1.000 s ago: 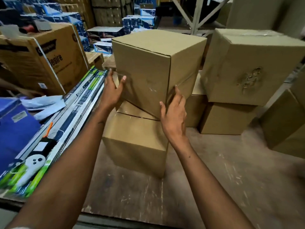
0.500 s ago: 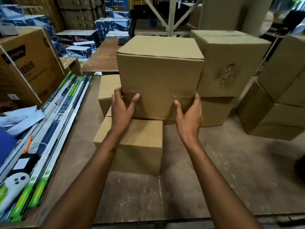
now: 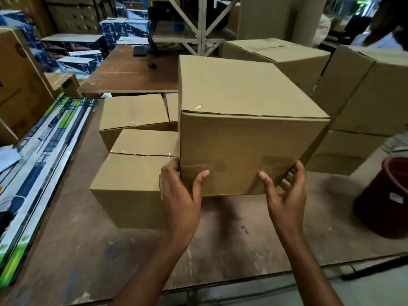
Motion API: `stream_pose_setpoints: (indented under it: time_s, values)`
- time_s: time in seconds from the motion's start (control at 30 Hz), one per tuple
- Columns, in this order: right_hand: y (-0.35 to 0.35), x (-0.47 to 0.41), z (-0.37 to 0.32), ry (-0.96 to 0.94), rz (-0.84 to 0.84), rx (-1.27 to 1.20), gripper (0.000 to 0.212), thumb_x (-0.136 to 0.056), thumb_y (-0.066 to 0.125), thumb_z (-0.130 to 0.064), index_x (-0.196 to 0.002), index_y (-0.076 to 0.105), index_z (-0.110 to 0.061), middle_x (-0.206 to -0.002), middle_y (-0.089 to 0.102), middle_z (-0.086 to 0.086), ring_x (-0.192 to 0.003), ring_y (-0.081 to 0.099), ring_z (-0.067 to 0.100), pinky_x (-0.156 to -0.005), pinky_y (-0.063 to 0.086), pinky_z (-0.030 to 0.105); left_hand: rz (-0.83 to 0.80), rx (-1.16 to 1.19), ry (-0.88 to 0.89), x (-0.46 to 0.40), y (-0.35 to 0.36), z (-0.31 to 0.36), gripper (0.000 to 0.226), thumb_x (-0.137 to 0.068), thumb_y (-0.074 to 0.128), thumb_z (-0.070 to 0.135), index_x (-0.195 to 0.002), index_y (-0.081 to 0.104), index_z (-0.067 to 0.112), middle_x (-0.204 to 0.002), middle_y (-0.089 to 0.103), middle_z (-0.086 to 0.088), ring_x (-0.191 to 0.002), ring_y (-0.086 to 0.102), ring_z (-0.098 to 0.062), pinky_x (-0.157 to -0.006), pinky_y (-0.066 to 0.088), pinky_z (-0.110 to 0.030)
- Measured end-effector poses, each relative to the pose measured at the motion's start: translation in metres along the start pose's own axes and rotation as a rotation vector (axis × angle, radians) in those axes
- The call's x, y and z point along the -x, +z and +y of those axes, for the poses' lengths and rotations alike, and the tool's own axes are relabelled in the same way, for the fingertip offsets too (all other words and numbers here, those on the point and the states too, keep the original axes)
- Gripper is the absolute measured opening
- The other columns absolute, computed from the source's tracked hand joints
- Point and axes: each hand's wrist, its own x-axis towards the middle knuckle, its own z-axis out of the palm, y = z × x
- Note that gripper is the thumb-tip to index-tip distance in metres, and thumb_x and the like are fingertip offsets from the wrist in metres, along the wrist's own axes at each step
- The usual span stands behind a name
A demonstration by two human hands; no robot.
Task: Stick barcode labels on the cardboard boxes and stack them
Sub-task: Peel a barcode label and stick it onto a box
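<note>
A large cardboard box [image 3: 247, 127] is held above the brown wooden surface [image 3: 110, 250], its lower edge clear of the wood with shadow beneath it. The left hand [image 3: 178, 195] holds the box's lower left corner, thumb laid across the front face and fingers wrapped round the left side, so that grip is curled onto the box. The right hand [image 3: 287, 195] takes the lower right corner, thumb pressed on the front face and fingers spread under and along the right side, also gripping the box. Just left of the held box, a smaller cardboard box [image 3: 130, 182] stands on the surface, touching or nearly touching the left hand's knuckles. Behind it sits another low box [image 3: 132, 113]. To the right, well apart from the hands, a stack of boxes [image 3: 364, 111] rises two high, and a further box [image 3: 278, 56] stands behind the held one. A dark red bucket [image 3: 384, 197] stands at the right edge. Long green and white packaged tubes [image 3: 39, 162] lie along the left side of the surface. No barcode label shows on the visible faces of the held box.
</note>
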Motion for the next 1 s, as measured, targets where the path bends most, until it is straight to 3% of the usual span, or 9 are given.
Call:
stream_pose_setpoints:
  time_s: [0.13,0.3,0.47,0.67,0.77,0.87,1.0]
  values:
    - [-0.038,-0.005,0.03,0.033,-0.004,-0.021,0.079,-0.095,0.082,-0.035,-0.161,0.039,-0.03,-0.148,0.062,-0.003,-0.131,0.064,0.016,-0.105,0.058,0.053,-0.012,-0.01,0.01,0.037,0.03,0.022,0.067,-0.103,0.058,0.064,-0.143,0.044,0.012,-0.135,0.058,-0.007,-0.121,0.059,-0.025,-0.096,0.057,-0.048]
    - [-0.079,-0.022,0.083,0.052,-0.033,0.043,0.078,-0.096,0.082,-0.036,-0.16,0.04,-0.026,-0.15,0.061,0.001,-0.133,0.063,0.02,-0.106,0.057,0.055,-0.065,-0.057,-0.085,0.079,0.076,0.034,0.071,-0.099,0.059,0.062,-0.144,0.046,0.009,-0.134,0.062,-0.008,-0.124,0.062,-0.028,-0.096,0.056,-0.044]
    - [-0.1,-0.03,0.146,0.092,-0.071,0.188,0.087,-0.092,0.076,-0.065,-0.161,0.034,-0.031,-0.153,0.058,0.002,-0.139,0.059,0.027,-0.108,0.053,0.058,-0.144,-0.118,-0.195,0.112,0.121,0.017,0.077,-0.094,0.057,0.07,-0.141,0.051,0.009,-0.126,0.069,-0.009,-0.111,0.07,-0.031,-0.082,0.059,-0.043]
    - [-0.112,-0.017,0.203,0.191,-0.15,0.222,0.089,-0.089,0.072,-0.072,-0.155,0.033,-0.027,-0.148,0.059,0.01,-0.135,0.061,0.031,-0.105,0.056,0.057,-0.223,-0.097,-0.322,0.147,0.152,-0.022,0.056,-0.092,0.073,0.057,-0.127,0.05,0.02,-0.11,0.072,-0.003,-0.096,0.073,-0.027,-0.073,0.061,-0.046]
    - [-0.115,-0.011,0.224,0.228,-0.2,0.232,0.086,-0.092,0.078,-0.061,-0.155,0.033,-0.023,-0.151,0.057,0.011,-0.138,0.059,0.032,-0.107,0.055,0.057,-0.251,-0.103,-0.356,0.162,0.156,-0.035,0.047,-0.091,0.075,0.055,-0.117,0.048,0.028,-0.104,0.071,0.0,-0.093,0.072,-0.023,-0.071,0.059,-0.042]
    - [-0.119,-0.007,0.239,0.241,-0.257,0.233,0.085,-0.089,0.084,-0.052,-0.152,0.033,-0.026,-0.149,0.058,0.011,-0.136,0.06,0.03,-0.106,0.057,0.056,-0.301,-0.087,-0.383,0.17,0.157,-0.046,0.05,-0.089,0.077,0.059,-0.118,0.048,0.032,-0.111,0.072,0.002,-0.101,0.073,-0.021,-0.08,0.063,-0.047]
    - [-0.125,-0.006,0.248,0.259,-0.324,0.212,0.091,-0.088,0.082,-0.062,-0.153,0.032,-0.024,-0.148,0.058,0.008,-0.134,0.062,0.027,-0.103,0.059,0.054,-0.335,-0.046,-0.411,0.171,0.151,-0.054,0.056,-0.088,0.081,0.061,-0.128,0.049,0.039,-0.127,0.073,0.009,-0.117,0.072,-0.012,-0.093,0.063,-0.05]
